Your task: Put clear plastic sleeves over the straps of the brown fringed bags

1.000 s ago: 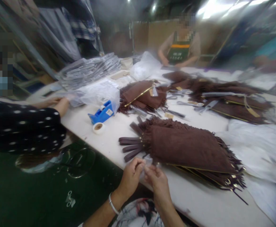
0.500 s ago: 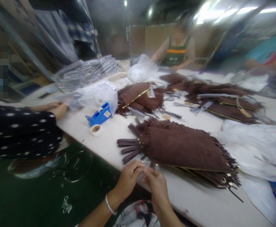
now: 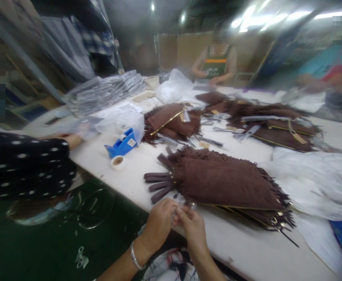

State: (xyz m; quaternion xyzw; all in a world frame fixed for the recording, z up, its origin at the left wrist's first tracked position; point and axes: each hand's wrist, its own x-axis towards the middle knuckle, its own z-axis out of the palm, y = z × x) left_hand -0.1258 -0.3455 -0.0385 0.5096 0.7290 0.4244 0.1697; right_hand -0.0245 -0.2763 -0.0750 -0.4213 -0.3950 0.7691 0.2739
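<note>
My left hand (image 3: 161, 219), with a silver bangle at its wrist, is closed at the table's near edge. Its fingertips meet those of my right hand (image 3: 191, 224), which is also closed. Something small and clear shows at the fingertips, too small to name. Just beyond my hands lies a stack of brown fringed suede bags (image 3: 223, 181) with gold zippers. Dark strap loops (image 3: 159, 178) stick out from the stack's left end, close above my left hand.
A blue tape dispenser (image 3: 123, 143) and a tape roll (image 3: 117, 162) lie left on the white table (image 3: 130, 183). Behind are more brown bags (image 3: 177, 121), clear plastic (image 3: 173, 86) and a grey stack (image 3: 103, 91). A person's dotted sleeve (image 3: 27, 164) reaches in from the left.
The whole view has shifted slightly. My hands stay together, with the left one turned a little more over. The person across the table has moved their arms closer in.
</note>
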